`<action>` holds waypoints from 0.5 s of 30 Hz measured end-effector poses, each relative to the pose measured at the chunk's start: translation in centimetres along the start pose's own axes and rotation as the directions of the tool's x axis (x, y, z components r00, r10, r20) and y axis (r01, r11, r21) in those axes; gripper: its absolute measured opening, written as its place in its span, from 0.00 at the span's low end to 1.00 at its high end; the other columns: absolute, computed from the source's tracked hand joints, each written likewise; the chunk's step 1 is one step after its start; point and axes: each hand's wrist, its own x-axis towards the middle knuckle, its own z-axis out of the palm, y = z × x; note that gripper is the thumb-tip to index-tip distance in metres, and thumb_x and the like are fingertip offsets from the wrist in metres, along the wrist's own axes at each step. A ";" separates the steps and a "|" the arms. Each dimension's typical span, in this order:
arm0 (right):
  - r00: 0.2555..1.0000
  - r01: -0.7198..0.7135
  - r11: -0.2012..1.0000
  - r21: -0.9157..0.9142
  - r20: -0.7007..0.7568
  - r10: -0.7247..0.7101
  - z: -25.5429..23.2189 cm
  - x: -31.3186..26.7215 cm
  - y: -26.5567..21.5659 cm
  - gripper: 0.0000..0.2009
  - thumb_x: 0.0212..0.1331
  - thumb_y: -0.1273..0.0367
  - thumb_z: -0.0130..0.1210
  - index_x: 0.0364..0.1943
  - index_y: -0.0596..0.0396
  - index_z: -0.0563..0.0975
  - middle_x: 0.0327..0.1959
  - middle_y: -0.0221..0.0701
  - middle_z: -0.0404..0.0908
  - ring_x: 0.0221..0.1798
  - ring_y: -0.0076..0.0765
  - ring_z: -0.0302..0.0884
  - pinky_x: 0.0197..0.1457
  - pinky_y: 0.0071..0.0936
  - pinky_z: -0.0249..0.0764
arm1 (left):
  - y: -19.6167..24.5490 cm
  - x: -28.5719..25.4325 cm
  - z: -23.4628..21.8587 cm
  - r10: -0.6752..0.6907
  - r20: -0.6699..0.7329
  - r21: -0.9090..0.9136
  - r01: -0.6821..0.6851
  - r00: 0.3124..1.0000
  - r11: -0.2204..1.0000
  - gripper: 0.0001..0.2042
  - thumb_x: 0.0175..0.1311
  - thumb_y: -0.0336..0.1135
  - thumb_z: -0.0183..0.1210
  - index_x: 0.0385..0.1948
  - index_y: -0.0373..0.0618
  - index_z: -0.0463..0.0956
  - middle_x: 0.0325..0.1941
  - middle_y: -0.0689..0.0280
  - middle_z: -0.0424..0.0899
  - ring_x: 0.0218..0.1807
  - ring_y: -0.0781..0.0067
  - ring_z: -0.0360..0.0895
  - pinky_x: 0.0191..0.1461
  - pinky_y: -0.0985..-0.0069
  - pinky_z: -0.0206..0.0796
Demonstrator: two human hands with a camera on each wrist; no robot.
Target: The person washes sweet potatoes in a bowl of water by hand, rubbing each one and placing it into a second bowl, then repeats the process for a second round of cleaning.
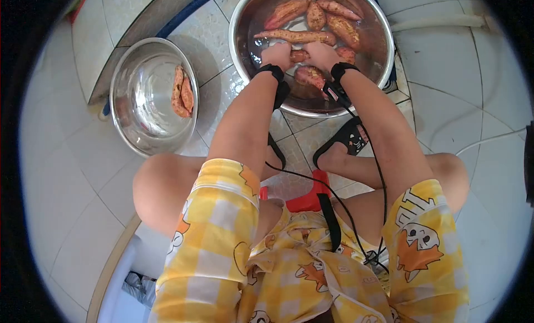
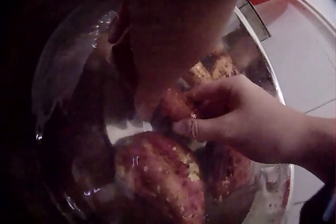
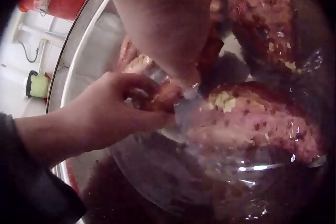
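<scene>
A large steel basin holds water and several reddish sweet potatoes. Between the two hands is a small sweet potato, its ends gripped by the left hand and the right hand. In the left wrist view the right hand curls its thumb and fingers round that sweet potato; the right wrist view shows the left hand pinching its other end. A larger sweet potato lies just in front of the hands, and a long one lies beyond them.
On the left stands a smaller steel bowl with two sweet potatoes in it. A red stool is under the person. Black cables run from the wrists, and a pale hose lies at the right.
</scene>
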 end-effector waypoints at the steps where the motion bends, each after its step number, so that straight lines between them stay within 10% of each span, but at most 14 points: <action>1: 1.000 0.012 1.000 -0.013 -0.004 -0.012 0.0 0.0 -0.1 0.11 0.46 0.66 0.56 0.32 0.56 0.74 0.36 0.42 0.76 0.41 0.47 0.74 0.41 0.40 0.72 | -0.1 0.1 0.1 0.001 0.010 0.015 -0.002 1.000 1.000 0.19 0.41 0.43 0.63 0.37 0.48 0.73 0.39 0.58 0.78 0.42 0.58 0.76 0.43 0.64 0.69; 15: 0.984 0.034 0.994 -0.108 -0.171 -0.052 -4.7 -2.2 -2.9 0.11 0.44 0.66 0.56 0.32 0.56 0.75 0.33 0.43 0.77 0.39 0.48 0.75 0.41 0.40 0.72 | 0.7 -2.8 -4.9 0.039 -0.138 0.053 -0.032 0.990 0.998 0.21 0.39 0.41 0.65 0.38 0.48 0.72 0.38 0.58 0.78 0.41 0.56 0.75 0.42 0.63 0.68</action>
